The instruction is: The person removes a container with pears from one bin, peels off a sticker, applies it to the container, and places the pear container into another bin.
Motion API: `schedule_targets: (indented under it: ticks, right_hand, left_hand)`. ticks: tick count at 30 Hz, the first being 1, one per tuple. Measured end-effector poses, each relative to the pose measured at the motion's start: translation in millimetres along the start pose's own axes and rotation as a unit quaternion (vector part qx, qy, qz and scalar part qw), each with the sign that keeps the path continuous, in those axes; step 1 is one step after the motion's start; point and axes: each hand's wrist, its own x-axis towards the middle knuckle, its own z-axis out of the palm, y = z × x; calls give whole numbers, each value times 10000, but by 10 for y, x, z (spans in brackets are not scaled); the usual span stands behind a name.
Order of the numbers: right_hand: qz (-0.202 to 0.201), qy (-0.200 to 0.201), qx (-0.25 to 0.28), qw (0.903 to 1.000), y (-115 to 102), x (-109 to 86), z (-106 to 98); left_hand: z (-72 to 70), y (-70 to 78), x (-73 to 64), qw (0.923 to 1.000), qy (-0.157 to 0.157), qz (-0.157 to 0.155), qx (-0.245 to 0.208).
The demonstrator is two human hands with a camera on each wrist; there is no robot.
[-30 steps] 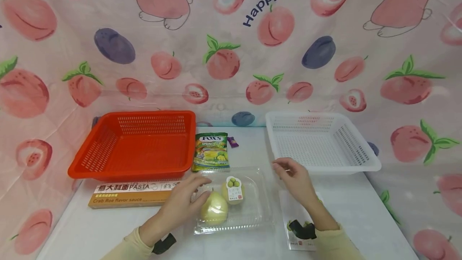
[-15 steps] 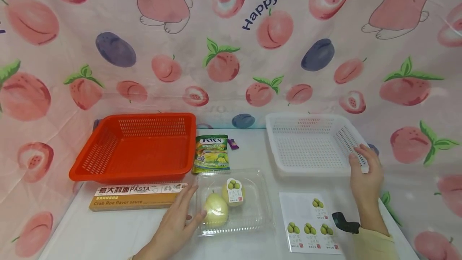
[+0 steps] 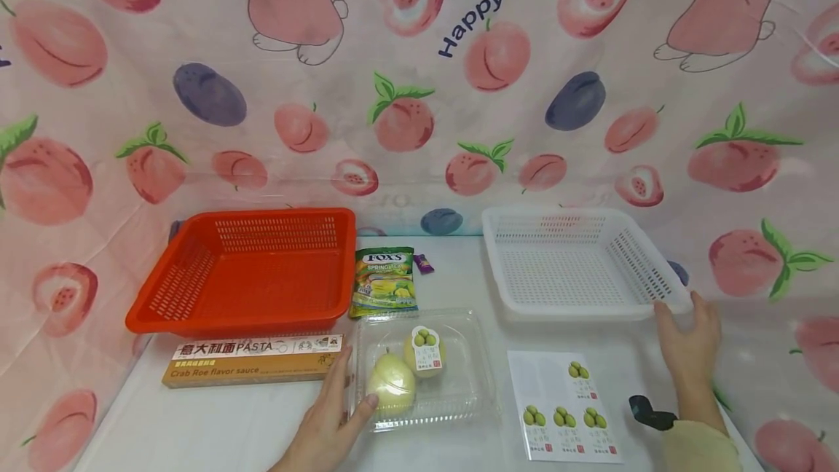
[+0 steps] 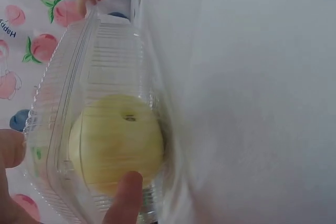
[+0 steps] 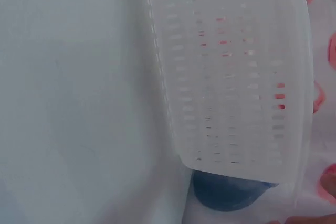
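Note:
My left hand [image 3: 328,414] rests at the left side of a clear plastic clamshell box [image 3: 459,384], thumb by its near left corner. Inside lie two pale yellow pears [image 3: 391,384], the farther one partly covered by a white label [image 3: 427,348] with a green fruit print. The left wrist view shows one fingertip [image 4: 131,184] against the box wall beside a pear. At the near right corner of a white perforated basket [image 3: 577,312] is my right hand [image 3: 691,344], thumb and forefinger spread at the rim. Only bits of its fingers appear in the right wrist view.
A red basket [image 3: 249,323] stands back left, with a pasta box [image 3: 255,370] along its front. Between the baskets lie a green FOX'S candy bag [image 3: 384,282] and a small purple wrapped sweet [image 3: 423,263]. A label sheet [image 3: 544,377] lies right of the clamshell.
My right hand has swung right from above the label sheet to the white basket's near right corner, uncovering the sheet. My left hand has drawn back toward the clamshell's near left side.

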Motion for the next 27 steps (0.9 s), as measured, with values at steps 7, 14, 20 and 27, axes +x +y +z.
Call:
schedule_targets:
  ticks: [7, 14, 20, 27]
  right_hand:
    - [1174, -475, 771, 9889, 130, 60, 26]
    - [1234, -623, 1401, 9804, 107, 49, 74]
    - [1414, -631, 2125, 9648, 138, 139, 98]
    - [1600, -596, 3123, 9345, 138, 159, 124]
  left_hand:
    - [-1, -2, 4, 9976, -351, -415, -432]
    - [-9, 1, 31, 9895, -611, -513, -1205]
    - [24, 4, 42, 9777, -518, -403, -1993]
    - [42, 6, 48, 9685, -496, -441, -2401]
